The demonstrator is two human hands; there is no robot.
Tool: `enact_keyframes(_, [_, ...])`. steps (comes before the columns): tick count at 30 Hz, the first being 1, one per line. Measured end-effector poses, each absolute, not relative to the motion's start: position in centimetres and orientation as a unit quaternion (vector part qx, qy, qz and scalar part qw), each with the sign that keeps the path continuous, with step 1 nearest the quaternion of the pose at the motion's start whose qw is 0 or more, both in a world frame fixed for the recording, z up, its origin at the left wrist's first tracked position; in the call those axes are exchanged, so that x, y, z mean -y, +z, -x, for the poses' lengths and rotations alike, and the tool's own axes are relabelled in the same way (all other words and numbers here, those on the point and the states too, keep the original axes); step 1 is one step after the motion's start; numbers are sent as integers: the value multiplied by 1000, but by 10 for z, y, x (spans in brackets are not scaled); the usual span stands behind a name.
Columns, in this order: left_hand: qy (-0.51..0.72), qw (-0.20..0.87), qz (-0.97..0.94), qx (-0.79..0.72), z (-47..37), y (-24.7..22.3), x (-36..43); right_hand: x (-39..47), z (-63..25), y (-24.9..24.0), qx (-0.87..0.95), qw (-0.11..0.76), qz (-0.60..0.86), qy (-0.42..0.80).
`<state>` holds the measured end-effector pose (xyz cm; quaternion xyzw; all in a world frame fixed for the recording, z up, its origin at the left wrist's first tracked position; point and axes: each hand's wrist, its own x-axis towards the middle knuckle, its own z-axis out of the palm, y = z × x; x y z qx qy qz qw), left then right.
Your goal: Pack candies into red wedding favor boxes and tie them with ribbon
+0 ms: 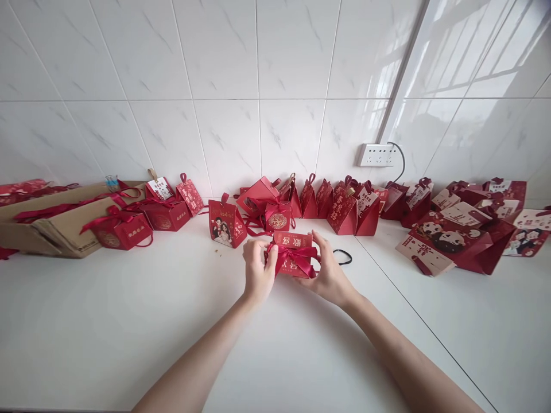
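A small red gift box (294, 240) with gold lettering is between my two hands, just above or on the white counter. Across its face runs a dark red ribbon (297, 256) tied in a bow. My left hand (259, 269) grips the box's left side, the thumb lying along the ribbon's end. On the right side my right hand (329, 275) is curled around the box, its fingers at the upper corner and its thumb near the lower edge. Just beyond stand a red box with a cartoon couple (226, 223) and a ribboned box with a round gold emblem (276, 217).
Several red triangular boxes (343, 209) line the tiled wall. More red boxes (456, 235) cluster at the right. At the left lies a cardboard tray (64, 229) with ribbons, beside ribboned boxes (123, 229). A black loop (344, 258) lies near my right hand; a power strip (377, 155) is behind.
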<state>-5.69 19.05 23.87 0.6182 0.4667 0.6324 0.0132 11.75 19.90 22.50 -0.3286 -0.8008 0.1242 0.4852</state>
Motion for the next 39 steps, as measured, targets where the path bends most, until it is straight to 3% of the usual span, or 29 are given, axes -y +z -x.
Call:
enact_keyframes(4, [610, -143, -695, -352, 53, 246, -178, -194, -112, 229, 788, 524, 320, 45])
enact_keyframes(8, [581, -208, -740, -267, 47, 248, -166, -188, -109, 232, 769, 564, 299, 15])
enact_keyframes(39, [587, -198, -746, -246, 47, 248, -165, -180, -109, 239, 765, 576, 286, -37])
